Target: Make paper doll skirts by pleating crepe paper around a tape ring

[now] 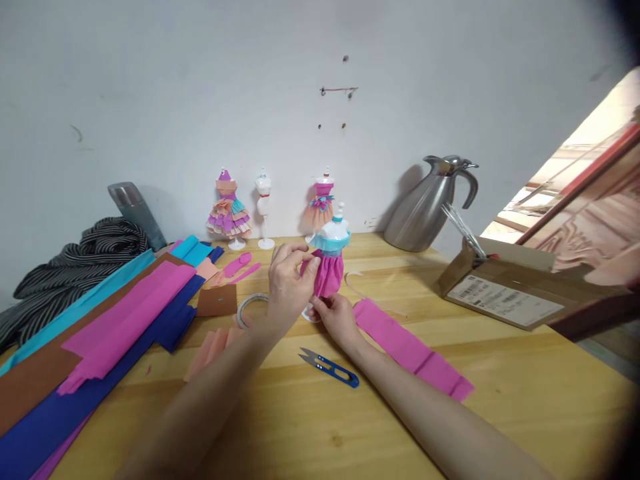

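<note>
A small white dress form (334, 231) stands before me, tilted slightly, with a light blue ruffle (330, 242) at its chest and a gathered pink crepe paper skirt (330, 275) below. At the skirt's left edge, my left hand (291, 280) is closed, thumb and fingers pinching the paper. Lower down, my right hand (337, 319) has its fingers closed at the form's stand, just under the hem; its fingertips are partly hidden. Blue thread snips (330, 367) lie in front of my hands. A pink crepe paper strip (413, 347) lies beside my right forearm.
Behind are dressed forms (229, 207) (320, 203) and a nearly bare form (264, 207). Crepe paper sheets (130, 313), a striped cloth (85, 260) and a flask (137, 210) lie left, a tape roll (243, 310) nearer. A steel jug (425, 207) and cardboard box (510, 280) stand right.
</note>
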